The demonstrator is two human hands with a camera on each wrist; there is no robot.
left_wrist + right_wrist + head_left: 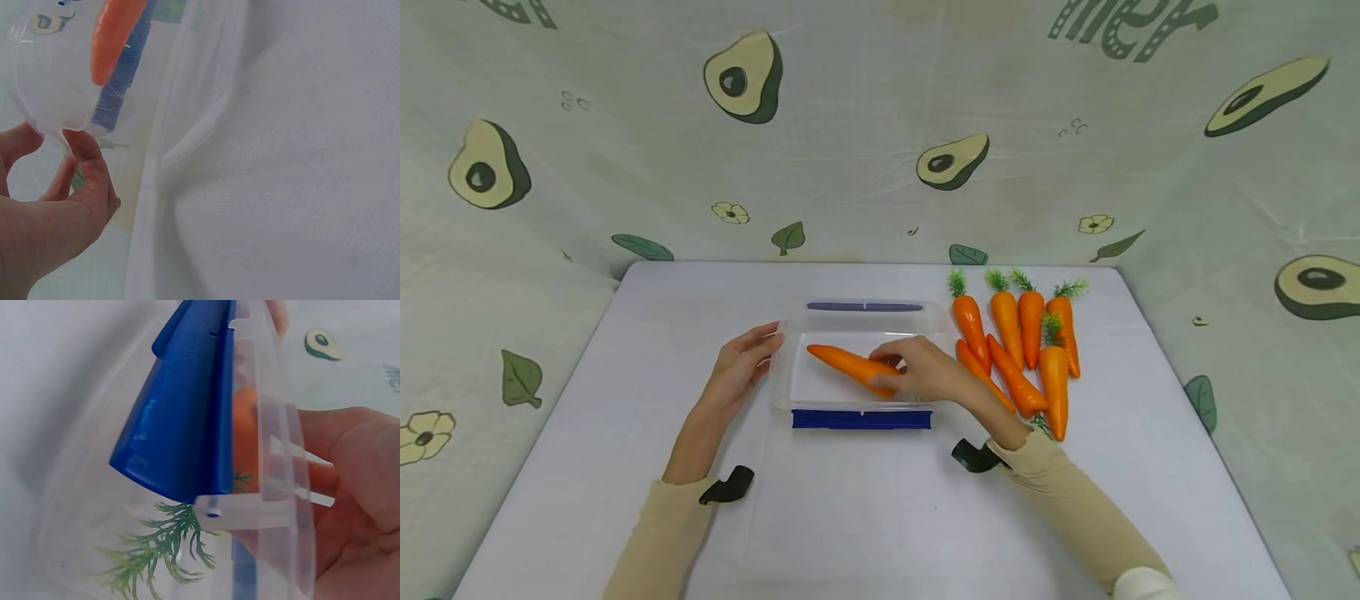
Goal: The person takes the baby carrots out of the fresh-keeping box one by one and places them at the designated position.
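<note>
A clear plastic storage box (781,375) with blue side clips (861,419) sits mid-table. At its left end, my left hand (741,371) holds the rim with bent fingers; in the left wrist view the thumb and fingertips (81,145) meet the box edge. My right hand (921,369) reaches over the box's right part and grips an orange toy carrot (842,361) near its thick end. The carrot's tip points left, within the box's outline. Through the clear wall in the right wrist view, green carrot leaves (165,544) show below the blue clip (181,406).
Several more toy carrots (1054,383) with green tops lie in a group right of the box, close to my right forearm. The white table (587,417) ends at a hanging cloth (850,167) printed with avocados at the back and sides.
</note>
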